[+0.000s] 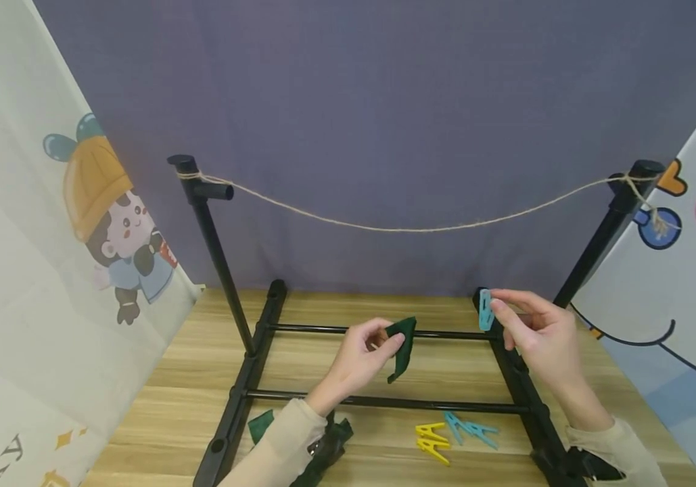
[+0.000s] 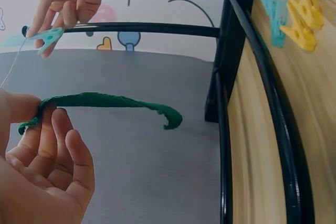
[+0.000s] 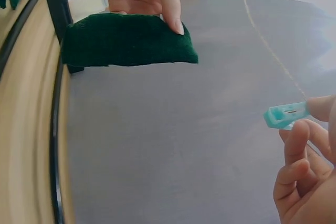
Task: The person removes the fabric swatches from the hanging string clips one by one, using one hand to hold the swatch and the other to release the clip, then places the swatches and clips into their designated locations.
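My left hand (image 1: pixel 364 355) pinches a small dark green cloth piece (image 1: pixel 404 345) between thumb and fingers, above the rack's back crossbar in the head view. From the right wrist the cloth (image 3: pixel 131 40) looks like a broad strip hanging below the fingers. My right hand (image 1: pixel 539 335), near the rack's right side, pinches a light blue clothespin (image 1: pixel 485 310) by thumb and fingertips. The same clothespin (image 2: pixel 48 38) shows in the left wrist view. Higher up, a thin twine (image 1: pixel 384 230) sags between two black posts, touched by neither hand.
On the wooden table (image 1: pixel 159 419) lie yellow clothespins (image 1: pixel 431 443) and blue clothespins (image 1: pixel 472 429) inside the black frame (image 1: pixel 384 404). More green cloth (image 1: pixel 326 450) lies partly under the left forearm. A grey-purple curtain (image 1: pixel 384 101) hangs behind; printed sheets flank both sides.
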`<state>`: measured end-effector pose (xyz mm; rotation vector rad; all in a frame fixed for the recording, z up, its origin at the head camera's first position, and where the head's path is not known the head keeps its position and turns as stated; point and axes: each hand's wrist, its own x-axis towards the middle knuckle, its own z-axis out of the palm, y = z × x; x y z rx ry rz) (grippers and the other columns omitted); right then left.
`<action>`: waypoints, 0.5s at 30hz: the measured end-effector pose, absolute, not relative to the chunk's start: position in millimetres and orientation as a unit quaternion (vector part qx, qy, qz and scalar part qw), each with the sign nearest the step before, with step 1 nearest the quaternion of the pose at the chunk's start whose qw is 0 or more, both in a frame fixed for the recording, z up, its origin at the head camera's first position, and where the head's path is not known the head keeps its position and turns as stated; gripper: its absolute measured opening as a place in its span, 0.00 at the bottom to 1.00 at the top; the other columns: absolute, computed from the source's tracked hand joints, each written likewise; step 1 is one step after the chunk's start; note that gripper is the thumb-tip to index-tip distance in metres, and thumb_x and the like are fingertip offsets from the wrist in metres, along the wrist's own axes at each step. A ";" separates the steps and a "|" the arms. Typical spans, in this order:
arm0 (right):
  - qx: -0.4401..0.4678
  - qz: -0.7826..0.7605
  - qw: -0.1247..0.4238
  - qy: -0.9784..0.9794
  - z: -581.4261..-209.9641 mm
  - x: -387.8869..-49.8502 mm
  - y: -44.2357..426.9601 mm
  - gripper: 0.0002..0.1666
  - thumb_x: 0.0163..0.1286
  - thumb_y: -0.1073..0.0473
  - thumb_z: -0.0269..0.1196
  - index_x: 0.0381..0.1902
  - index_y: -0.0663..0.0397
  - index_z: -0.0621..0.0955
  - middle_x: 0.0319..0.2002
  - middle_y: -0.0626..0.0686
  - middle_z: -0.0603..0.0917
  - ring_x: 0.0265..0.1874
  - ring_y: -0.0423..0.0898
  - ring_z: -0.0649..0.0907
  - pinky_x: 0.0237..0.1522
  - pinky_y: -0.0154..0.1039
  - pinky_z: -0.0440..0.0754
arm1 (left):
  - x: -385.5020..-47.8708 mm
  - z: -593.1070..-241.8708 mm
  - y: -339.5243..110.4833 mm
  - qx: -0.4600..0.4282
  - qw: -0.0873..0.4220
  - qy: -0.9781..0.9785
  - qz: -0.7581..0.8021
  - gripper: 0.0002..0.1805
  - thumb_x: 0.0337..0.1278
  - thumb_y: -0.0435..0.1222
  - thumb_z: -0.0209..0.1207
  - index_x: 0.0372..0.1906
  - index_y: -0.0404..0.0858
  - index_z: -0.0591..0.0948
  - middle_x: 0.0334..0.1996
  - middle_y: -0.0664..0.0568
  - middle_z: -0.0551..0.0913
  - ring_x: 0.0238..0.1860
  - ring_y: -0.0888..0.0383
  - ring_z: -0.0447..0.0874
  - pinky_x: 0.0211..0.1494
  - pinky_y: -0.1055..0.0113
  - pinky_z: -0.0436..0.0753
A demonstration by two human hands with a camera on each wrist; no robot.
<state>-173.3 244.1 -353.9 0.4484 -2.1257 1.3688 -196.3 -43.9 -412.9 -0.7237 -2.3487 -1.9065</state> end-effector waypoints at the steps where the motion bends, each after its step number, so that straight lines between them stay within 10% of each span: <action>1: 0.163 0.512 0.278 -0.797 -356.7 -172.4 243.9 0.12 0.73 0.74 0.65 0.51 0.67 0.88 0.16 0.39 0.80 0.10 0.38 0.74 0.10 0.36 0.63 | -195.7 -414.5 -44.3 -0.231 0.013 -0.755 -0.613 0.11 0.75 0.39 0.64 0.49 0.36 0.89 0.30 0.41 0.84 0.29 0.67 0.79 0.34 0.73 0.77; 15: 0.167 0.531 0.250 -0.792 -385.2 -168.3 245.0 0.11 0.73 0.76 0.65 0.51 0.67 0.87 0.29 0.35 0.87 0.10 0.38 0.74 0.13 0.36 0.70 | -190.4 -430.9 -59.6 -0.216 0.000 -0.773 -0.597 0.12 0.76 0.39 0.64 0.52 0.37 0.88 0.30 0.45 0.82 0.32 0.66 0.80 0.37 0.73 0.77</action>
